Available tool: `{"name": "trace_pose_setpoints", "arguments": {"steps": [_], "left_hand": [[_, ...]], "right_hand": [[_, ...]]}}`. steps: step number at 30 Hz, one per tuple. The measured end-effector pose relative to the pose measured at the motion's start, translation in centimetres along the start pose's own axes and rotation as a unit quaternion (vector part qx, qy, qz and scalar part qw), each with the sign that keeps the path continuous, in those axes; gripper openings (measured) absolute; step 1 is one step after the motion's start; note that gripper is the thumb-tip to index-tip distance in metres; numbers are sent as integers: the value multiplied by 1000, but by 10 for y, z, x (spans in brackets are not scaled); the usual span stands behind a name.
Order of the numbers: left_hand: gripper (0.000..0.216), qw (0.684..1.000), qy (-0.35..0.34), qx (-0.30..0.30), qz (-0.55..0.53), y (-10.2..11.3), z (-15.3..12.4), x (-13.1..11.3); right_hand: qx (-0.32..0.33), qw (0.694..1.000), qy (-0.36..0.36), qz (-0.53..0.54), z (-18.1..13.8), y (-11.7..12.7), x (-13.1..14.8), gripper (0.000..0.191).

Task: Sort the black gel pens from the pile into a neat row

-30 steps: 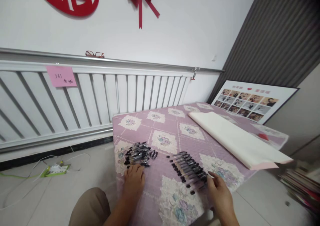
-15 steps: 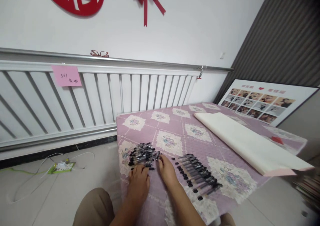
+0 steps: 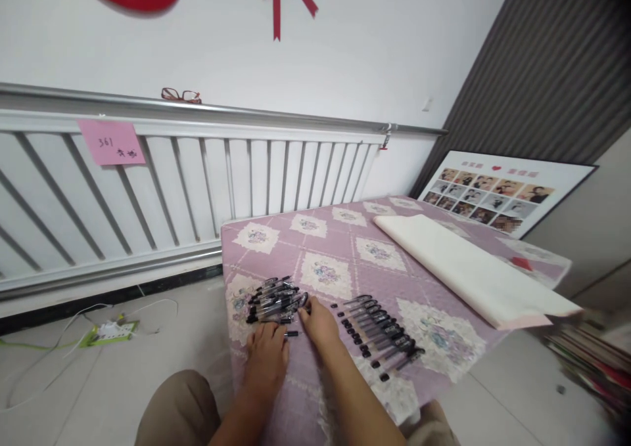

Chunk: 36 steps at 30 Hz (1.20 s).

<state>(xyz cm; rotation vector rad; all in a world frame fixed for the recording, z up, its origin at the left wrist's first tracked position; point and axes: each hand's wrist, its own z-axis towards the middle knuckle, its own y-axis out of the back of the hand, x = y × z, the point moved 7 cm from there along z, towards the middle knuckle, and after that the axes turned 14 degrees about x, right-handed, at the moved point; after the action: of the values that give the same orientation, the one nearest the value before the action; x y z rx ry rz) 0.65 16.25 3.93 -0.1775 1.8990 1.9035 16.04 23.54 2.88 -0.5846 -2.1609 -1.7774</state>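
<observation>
A loose heap of black-capped pens (image 3: 273, 298) lies near the left edge of a pink floral-covered table (image 3: 345, 249). To its right, a neat row of several pens (image 3: 379, 334) is laid out side by side. My left hand (image 3: 266, 354) rests flat on the cloth just below the heap, fingers stretched toward it. My right hand (image 3: 318, 321) reaches across to the heap's right end, fingertips pinched on a pen (image 3: 302, 300) there.
A long white roll of paper (image 3: 468, 272) lies across the table's right side. A white radiator (image 3: 197, 183) with a pink note (image 3: 111, 142) and red glasses (image 3: 181, 95) stands behind. A photo board (image 3: 493, 193) leans right; cables and a power strip (image 3: 106, 331) lie on the floor.
My right hand left the near end of the pen row and crossed left to the heap, where it now pinches a pen. My left hand stayed below the heap.
</observation>
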Motion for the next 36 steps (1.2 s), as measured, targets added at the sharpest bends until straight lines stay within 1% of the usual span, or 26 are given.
{"name": "trace_pose_setpoints", "arguments": {"steps": [5,10,11,14,16,18,21,25,30,36], "left_hand": [[24,1000,7,14,9,-4,1,1],[20,1000,0,28,15,-8,1,0],[20,999,-3,29,18,-8,1,0],[18,999,-13,30,27,-6,0,-3],[16,999,-16,32,30,-5,-1,-4],[15,999,-16,35,30,-3,-1,-5],[13,999,-15,42,29,-1,-2,-6],[13,999,-17,43,28,-1,-3,-7],[13,998,-6,54,35,-4,-3,-6],[15,998,-9,52,34,-6,-2,-5]], "right_hand": [[-13,1000,11,4,-8,0,2,18],[-62,997,38,33,-23,4,-4,12],[-76,995,41,42,-27,5,-6,13],[-117,990,44,68,-38,6,-15,27],[-138,986,45,83,-40,7,-21,33],[-152,982,44,98,-39,9,-26,35],[-168,978,42,117,-37,11,-30,32],[-167,977,61,121,-37,11,-28,28],[-150,979,94,97,-44,7,-17,26],[-92,982,162,41,-45,-2,4,21]]}}
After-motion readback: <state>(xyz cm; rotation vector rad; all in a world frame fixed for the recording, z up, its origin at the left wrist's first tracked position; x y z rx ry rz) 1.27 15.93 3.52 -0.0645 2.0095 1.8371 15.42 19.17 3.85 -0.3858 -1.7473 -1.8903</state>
